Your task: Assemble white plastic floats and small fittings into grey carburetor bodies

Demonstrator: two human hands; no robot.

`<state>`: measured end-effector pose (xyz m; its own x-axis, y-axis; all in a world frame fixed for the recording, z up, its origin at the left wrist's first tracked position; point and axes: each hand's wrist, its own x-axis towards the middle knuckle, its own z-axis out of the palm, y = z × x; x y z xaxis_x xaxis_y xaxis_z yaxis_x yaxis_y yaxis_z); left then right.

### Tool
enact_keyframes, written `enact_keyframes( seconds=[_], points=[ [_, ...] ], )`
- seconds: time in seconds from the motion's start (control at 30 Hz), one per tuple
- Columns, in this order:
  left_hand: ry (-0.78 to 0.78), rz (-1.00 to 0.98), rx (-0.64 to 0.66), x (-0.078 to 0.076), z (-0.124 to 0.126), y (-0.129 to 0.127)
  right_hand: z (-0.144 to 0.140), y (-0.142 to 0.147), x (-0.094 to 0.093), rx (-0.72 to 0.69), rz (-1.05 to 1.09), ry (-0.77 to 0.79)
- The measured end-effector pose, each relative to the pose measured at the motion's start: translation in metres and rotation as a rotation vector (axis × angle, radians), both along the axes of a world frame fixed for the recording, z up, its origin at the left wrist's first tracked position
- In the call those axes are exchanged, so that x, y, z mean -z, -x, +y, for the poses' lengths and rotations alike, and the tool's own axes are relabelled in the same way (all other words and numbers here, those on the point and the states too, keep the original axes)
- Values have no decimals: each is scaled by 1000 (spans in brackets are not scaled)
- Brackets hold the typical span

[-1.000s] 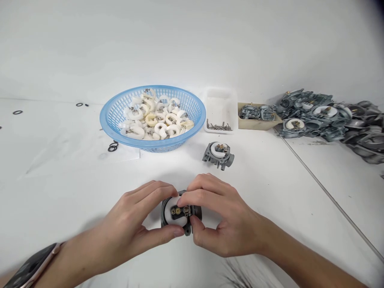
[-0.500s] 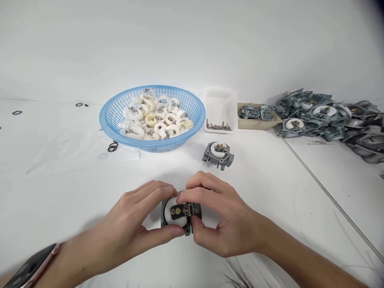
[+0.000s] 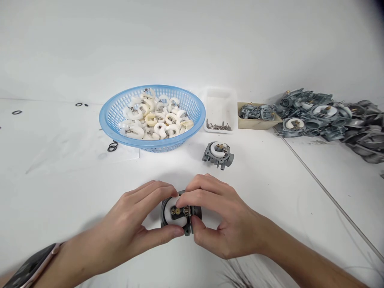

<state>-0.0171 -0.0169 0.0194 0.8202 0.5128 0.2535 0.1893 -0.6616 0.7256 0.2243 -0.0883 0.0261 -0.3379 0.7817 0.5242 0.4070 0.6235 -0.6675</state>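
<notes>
A grey metal carburetor body (image 3: 163,216) sits in front of me with its bowl side up. Inside it lies a white C-shaped float (image 3: 170,219), around brass jets (image 3: 177,211). My left hand (image 3: 142,218) grips the carburetor from the left, thumb at the near edge and fingers at the far edge. From the right, my right hand (image 3: 220,218) closes on it: the index fingertip presses the float's upper end, and the thumb is against the side by the float hinge (image 3: 187,211). A pin under that thumb, if any, is too small to make out.
Behind stands a blue basket (image 3: 103,120) full of white floats. A white tray (image 3: 220,94) holds small metal pins. Another carburetor (image 3: 217,155) with a float lies beyond my hands. A small box (image 3: 255,124) and a pile of carburetors (image 3: 315,116) are at right; black O-rings (image 3: 112,147) lie left.
My right index fingertip has shifted slightly down and left on the float. My left hand and the carburetor stay where they were.
</notes>
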Motion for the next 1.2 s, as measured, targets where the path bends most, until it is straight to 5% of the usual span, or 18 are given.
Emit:
enact_keyframes(
  seconds=[1.2],
  points=[
    [3, 20, -3, -1, 0, 1, 0, -1, -2, 18, -19, -17]
  ],
)
